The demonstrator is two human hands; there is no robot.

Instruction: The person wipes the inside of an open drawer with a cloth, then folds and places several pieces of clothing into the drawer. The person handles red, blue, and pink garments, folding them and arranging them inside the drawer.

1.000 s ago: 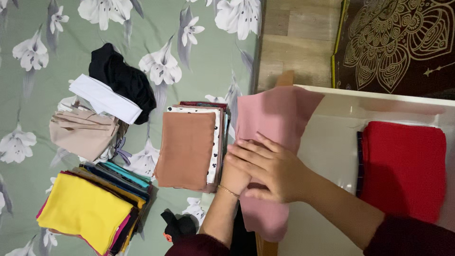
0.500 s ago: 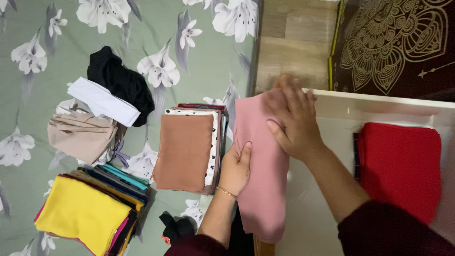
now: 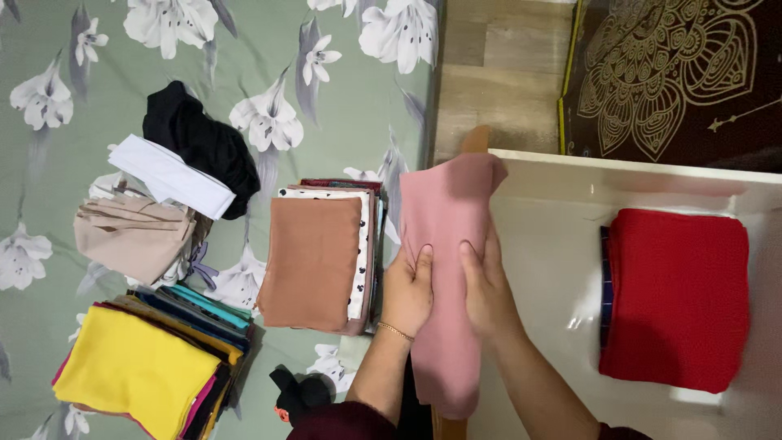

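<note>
Both hands are pressing on the pink cloth (image 3: 446,269), a long folded strip lying over the near edge of the white drawer (image 3: 554,269). The left hand (image 3: 410,289) is gripping its left side, thumb on top, fingers curled under; the right hand (image 3: 485,285) is lying flat and mostly open on top, keeping the fold from springing apart. Just beside them the brown-topped stack (image 3: 319,259) is sitting squared up on the floral bedsheet (image 3: 342,98), and a red cloth (image 3: 676,297) is lying folded in the drawer, well apart
</note>
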